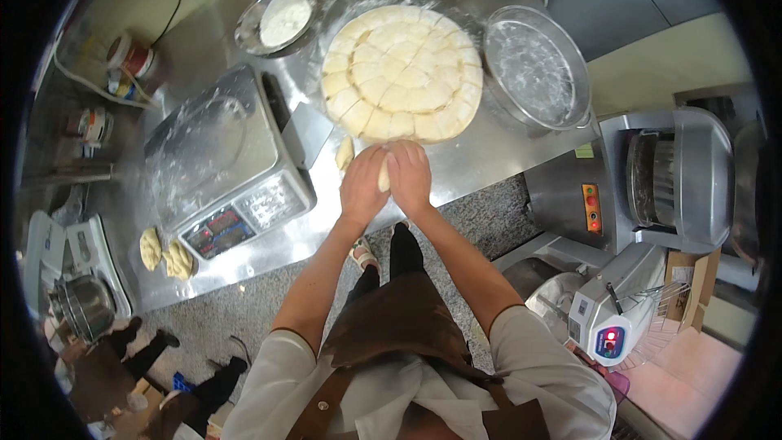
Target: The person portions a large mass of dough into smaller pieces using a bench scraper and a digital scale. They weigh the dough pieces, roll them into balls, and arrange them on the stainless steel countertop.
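My left hand (365, 186) and my right hand (409, 177) are side by side on a small piece of dough (383, 176), their fingers largely covering it. Right beyond my fingertips lies a large round of dough (403, 73), cut into many portions in rings. A small dough piece (344, 154) lies left of my left hand. Further left, a metal bench scraper (307, 134) rests against a digital scale (214, 146) with a flour-dusted metal platform. Two more dough pieces, one (150, 249) beside the other (178, 260), lie by the scale's near corner.
On the steel table (269, 269) stand a bowl of flour (284, 19) at the back and a round, flour-dusted metal pan (534, 67) at the right. Dough machines (684, 177) stand right of the table. A stand mixer (85, 305) is at the left; other people's legs (149, 354) show below.
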`<state>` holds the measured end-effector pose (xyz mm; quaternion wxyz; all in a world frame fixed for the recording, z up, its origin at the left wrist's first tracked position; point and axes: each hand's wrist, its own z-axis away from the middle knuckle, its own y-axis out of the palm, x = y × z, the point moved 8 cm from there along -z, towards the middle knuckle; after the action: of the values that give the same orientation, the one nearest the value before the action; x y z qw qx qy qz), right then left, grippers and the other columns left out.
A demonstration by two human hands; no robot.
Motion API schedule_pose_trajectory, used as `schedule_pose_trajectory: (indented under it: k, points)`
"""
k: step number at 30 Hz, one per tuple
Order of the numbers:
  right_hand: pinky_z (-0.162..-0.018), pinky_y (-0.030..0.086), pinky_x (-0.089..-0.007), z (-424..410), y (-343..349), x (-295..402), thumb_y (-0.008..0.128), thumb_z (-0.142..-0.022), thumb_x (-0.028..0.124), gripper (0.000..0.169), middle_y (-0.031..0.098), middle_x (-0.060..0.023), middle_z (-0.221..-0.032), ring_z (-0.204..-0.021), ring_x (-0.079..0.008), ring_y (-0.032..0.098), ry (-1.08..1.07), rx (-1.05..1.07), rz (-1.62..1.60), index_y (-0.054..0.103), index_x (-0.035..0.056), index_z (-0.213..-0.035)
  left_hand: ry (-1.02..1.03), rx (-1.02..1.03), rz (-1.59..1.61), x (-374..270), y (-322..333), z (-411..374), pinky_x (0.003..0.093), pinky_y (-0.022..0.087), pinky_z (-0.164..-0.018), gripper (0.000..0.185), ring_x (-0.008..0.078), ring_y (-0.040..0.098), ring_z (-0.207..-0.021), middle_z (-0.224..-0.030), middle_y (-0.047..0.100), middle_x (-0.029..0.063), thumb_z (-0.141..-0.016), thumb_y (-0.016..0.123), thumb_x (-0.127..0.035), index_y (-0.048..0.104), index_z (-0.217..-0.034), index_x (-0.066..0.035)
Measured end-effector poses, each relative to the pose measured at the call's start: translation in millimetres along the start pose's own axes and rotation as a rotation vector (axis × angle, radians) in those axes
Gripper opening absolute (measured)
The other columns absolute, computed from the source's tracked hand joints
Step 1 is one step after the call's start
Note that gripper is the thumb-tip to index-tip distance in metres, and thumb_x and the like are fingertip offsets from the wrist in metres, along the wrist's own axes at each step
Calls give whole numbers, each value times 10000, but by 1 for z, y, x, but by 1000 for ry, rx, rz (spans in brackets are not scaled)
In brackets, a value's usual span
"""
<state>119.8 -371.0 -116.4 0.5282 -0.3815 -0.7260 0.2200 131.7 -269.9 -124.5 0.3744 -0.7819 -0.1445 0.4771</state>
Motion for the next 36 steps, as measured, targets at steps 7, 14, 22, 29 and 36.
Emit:
schedule_pose_trajectory:
  k: [7, 14, 22, 29, 36]
  points:
    - [-1003, 371, -460, 67, -25, 15, 675, -782, 272, 505, 561, -184, -1186, -1151, -337, 509, -295, 314, -18, 553, 5, -1192, 159, 234, 68, -34, -29, 68, 450, 401, -1025, 689, 381, 488, -1210, -1311, 498, 221, -733, 734, -200, 446, -1326, -2]
    - [-995, 388, -438, -26, 28, -13, 785, -676, 307, 661, 571, -180, -1167, -1109, -355, 525, -311, 505, 12, 528, 12, -1209, 103, 231, 16, 19, -19, -16, 433, 405, -1010, 653, 331, 503, -1167, -1257, 528, 174, -777, 755, -301, 457, -1288, -26]
    - [-987, 412, -457, 27, 0, 15, 812, -615, 257, 759, 536, -172, -1291, -1202, -354, 500, -418, 497, -141, 515, 27, -1275, 56, 298, 187, -10, -14, 61, 429, 293, -1143, 1000, 395, 376, -1328, -1424, 374, 258, -674, 820, -285, 262, -1426, 66]
    - [-938, 431, -457, 20, 29, -12, 808, -599, 252, 708, 555, -137, -1187, -1072, -344, 528, -537, 652, -50, 548, 54, -1227, 115, 385, 65, -3, -14, 39, 410, 301, -1144, 911, 371, 412, -1299, -1361, 436, 231, -666, 825, -351, 384, -1343, 71]
    - [-1024, 387, -467, -16, 37, -3, 799, -636, 252, 761, 523, -156, -1290, -1206, -332, 488, -276, 486, -45, 499, 51, -1306, -82, 234, 95, 36, -17, 0, 424, 346, -1107, 923, 351, 388, -1330, -1397, 428, 210, -705, 790, -330, 326, -1418, 27]
